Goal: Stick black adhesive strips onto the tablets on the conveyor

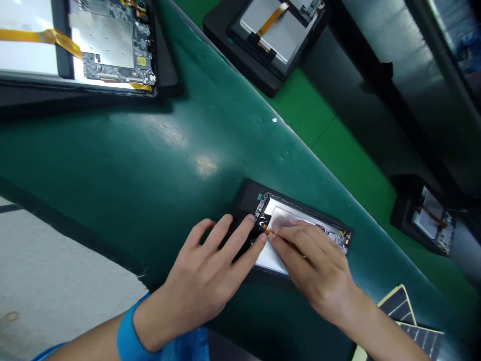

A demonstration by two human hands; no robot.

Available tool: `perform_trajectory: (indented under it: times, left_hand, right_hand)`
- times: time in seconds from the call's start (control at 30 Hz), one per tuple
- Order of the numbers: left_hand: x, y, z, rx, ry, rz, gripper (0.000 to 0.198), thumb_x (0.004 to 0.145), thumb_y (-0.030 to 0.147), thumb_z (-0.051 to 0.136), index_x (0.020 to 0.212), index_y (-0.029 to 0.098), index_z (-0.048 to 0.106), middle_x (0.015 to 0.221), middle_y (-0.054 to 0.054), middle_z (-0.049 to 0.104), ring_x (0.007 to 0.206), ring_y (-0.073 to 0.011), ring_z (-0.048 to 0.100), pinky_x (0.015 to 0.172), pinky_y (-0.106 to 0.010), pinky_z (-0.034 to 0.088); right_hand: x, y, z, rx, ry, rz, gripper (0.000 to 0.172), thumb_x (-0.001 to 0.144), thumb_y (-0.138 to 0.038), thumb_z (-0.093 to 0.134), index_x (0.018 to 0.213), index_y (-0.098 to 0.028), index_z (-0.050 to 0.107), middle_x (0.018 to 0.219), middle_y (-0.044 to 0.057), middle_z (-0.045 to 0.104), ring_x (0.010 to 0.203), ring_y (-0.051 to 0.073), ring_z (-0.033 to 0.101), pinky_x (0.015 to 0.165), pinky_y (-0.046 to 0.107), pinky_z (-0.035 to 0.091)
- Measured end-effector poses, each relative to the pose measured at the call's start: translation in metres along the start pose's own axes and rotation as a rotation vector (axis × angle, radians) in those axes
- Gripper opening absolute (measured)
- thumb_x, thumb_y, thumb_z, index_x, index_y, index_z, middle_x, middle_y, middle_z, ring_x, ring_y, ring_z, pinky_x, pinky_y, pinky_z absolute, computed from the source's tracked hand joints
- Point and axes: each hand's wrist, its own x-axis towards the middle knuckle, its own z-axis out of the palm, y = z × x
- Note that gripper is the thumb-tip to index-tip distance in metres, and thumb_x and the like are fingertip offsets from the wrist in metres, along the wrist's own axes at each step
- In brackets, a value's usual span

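Note:
An opened tablet (270, 258) with its white inner panel showing lies on a black foam pad (246, 195) on the green work mat. My left hand (210, 265), wearing a blue wristband (130, 326), has its fingers spread over the tablet's left end. Its index finger and thumb tips press near a small connector. Against that spot, my right hand (319, 265) is closed, thumb and fingers pinching the end of a short orange flex cable (268, 232). The right hand covers much of the panel; part of a circuit board (340, 236) shows beyond it.
Another opened tablet (108, 45) on a black pad lies at upper left. Past the mat's edge, more opened tablets (270, 30) rest on pads along a green conveyor belt (323, 125). Sheets of dark adhesive strips (421, 341) lie at lower right.

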Motion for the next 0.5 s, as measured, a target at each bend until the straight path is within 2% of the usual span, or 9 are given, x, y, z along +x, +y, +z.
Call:
perform_trajectory:
  times: [0.13,0.37,0.5]
  left_hand:
    - [-0.002,0.001,0.000,0.002,-0.020,0.006,0.045,0.091,0.016,0.056,0.136,0.022,0.064,0.142,-0.012,0.062,0.113,-0.0373,0.061,0.089,-0.052,0.045]
    - [0.003,0.006,-0.003,0.022,0.008,-0.020,0.040,0.092,0.015,0.055,0.130,0.019,0.068,0.137,-0.014,0.065,0.110,-0.0381,0.063,0.085,-0.052,0.045]
    - [0.001,0.004,0.001,0.007,0.012,-0.037,0.040,0.092,0.018,0.058,0.131,0.022,0.067,0.139,-0.012,0.064,0.110,-0.0370,0.062,0.086,-0.051,0.045]
  right_hand:
    - [-0.002,0.000,0.002,-0.017,0.001,-0.003,0.019,0.096,0.000,0.053,0.104,-0.003,0.071,0.099,0.015,0.073,0.093,0.021,0.069,0.094,0.043,0.061]
    - [-0.006,-0.002,0.007,-0.046,0.047,-0.004,0.021,0.096,-0.001,0.053,0.107,-0.006,0.070,0.100,0.014,0.074,0.096,0.022,0.070,0.094,0.043,0.062]
    - [-0.009,-0.003,0.012,-0.048,0.081,-0.005,0.020,0.093,0.000,0.057,0.108,-0.004,0.070,0.101,0.015,0.074,0.098,0.023,0.070,0.095,0.045,0.062]
